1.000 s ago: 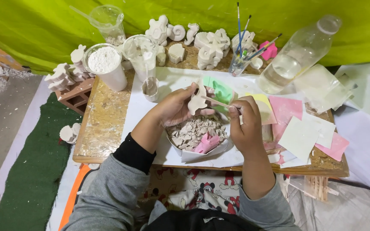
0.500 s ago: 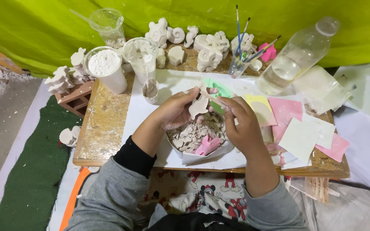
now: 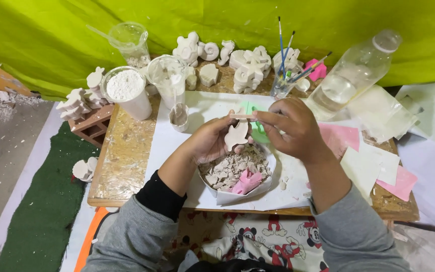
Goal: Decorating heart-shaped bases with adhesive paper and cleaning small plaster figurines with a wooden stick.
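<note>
The left hand (image 3: 212,143) is cupping a small white plaster figure (image 3: 237,135) just above the white bowl of plaster scraps (image 3: 235,171), its fingers curling closed around the figure's lower part, with the figure's long axis standing roughly upright and tilting slightly toward the right hand. The right hand (image 3: 293,128) is hovering just beyond the bowl's far rim, its thumb and fingertips pinching together on a thin pale stick (image 3: 241,116) that is lying level across the figure's top edge, touching or nearly touching it.
</note>
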